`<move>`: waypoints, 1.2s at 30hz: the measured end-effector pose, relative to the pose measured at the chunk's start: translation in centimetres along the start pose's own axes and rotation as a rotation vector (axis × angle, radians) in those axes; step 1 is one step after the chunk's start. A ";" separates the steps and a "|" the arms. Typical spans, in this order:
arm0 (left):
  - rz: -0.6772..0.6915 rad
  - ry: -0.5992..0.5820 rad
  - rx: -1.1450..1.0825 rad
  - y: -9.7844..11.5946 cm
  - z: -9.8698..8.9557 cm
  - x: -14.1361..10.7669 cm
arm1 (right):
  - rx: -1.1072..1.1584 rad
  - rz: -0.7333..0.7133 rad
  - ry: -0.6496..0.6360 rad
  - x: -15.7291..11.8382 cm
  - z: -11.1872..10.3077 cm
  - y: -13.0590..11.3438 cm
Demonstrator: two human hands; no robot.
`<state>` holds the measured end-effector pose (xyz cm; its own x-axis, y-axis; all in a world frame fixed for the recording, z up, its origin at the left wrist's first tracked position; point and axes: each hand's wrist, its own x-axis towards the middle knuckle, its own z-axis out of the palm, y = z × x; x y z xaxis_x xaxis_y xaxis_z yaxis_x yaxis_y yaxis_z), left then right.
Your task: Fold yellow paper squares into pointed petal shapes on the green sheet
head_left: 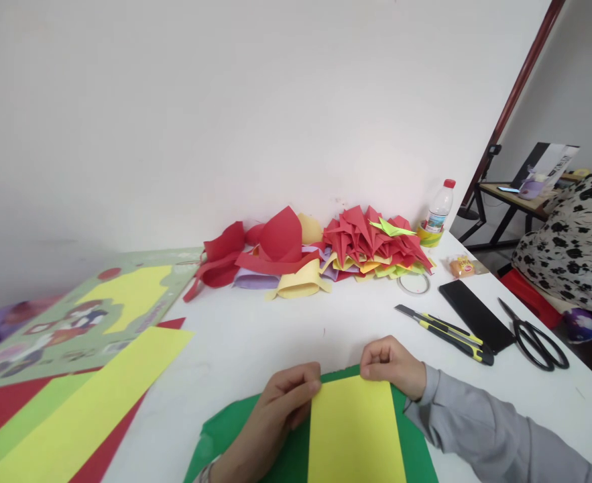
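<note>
Left hand (286, 399), right hand (393, 365) pinch yellow paper (354, 429) at far edge; cutters (454, 340), scissors (520, 325) toward table (255, 342) right edge; folded paper (371, 238) along back.

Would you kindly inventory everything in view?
Yellow sheet: one, yellow, between hands
Green sheet: one, green, underneath
Strips: several, red, green, yellow, left
Board: one, green, left
Curled papers: several, mixed, rear
Folded papers: many, mostly red, rear
Bottle: one, clear, rear right
Ring: one, pale, right
Packet: one, orange, right
Cutters: two, black-yellow, right
Flat object: one, black, right
Scissors: one, black, right
Table: one, white, beneath
Floral cloth: one, white, right
Left hand: one, bare, sheet's left
Right hand: one, bare, sheet's right
</note>
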<state>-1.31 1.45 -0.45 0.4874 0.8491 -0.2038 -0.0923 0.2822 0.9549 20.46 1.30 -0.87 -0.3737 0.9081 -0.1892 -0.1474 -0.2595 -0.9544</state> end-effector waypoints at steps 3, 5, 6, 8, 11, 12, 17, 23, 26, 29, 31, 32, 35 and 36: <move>-0.021 0.024 -0.072 0.2 0.1 -0.1 | 0.076 -0.005 0.035 0.2 -0.1 0.2; -0.035 0.042 -0.122 0.3 0.2 -0.1 | 0.099 -0.011 0.052 0.3 -0.2 0.4; -0.042 0.050 -0.145 0.4 0.2 -0.1 | 0.107 -0.013 0.058 0.4 -0.3 0.4; -0.053 0.065 -0.184 0.5 0.3 -0.1 | 0.127 -0.015 0.073 0.5 -0.4 0.5; -0.062 0.089 -0.228 0.7 0.3 0.1 | 0.147 -0.017 0.097 0.6 -0.6 0.5; -0.065 0.098 -0.241 0.8 0.3 0.1 | 0.151 -0.020 0.103 0.6 -0.6 0.5; -0.090 0.150 -0.287 0.7 0.2 0.2 | 0.162 -0.043 0.125 0.5 -0.6 0.4; -0.102 0.229 -0.301 0.4 0.4 0.1 | 0.187 -0.086 0.176 0.7 -0.7 0.6; -0.117 0.249 -0.290 0.5 0.7 0.1 | 0.196 -0.098 0.187 0.8 -0.8 0.7; -0.118 0.263 -0.286 0.6 0.8 0.1 | 0.191 -0.096 0.172 0.7 -0.9 0.7; -0.104 0.271 -0.285 0.7 0.8 0.1 | 0.172 -0.083 0.137 0.7 -0.9 0.7; -0.095 0.274 -0.283 0.8 0.9 0.1 | 0.159 -0.074 0.113 0.7 -1.0 0.7; -0.069 0.263 -0.256 0.9 0.9 0.1 | 0.116 -0.054 0.035 0.6 -0.9 0.8; -0.064 0.249 -0.237 0.9 0.9 0.1 | 0.104 -0.051 0.012 0.5 -0.9 0.8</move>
<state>-0.57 1.39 0.57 0.2744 0.9009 -0.3364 -0.2820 0.4098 0.8675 20.99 1.90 -1.91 -0.3519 0.9249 -0.1442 -0.2604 -0.2446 -0.9340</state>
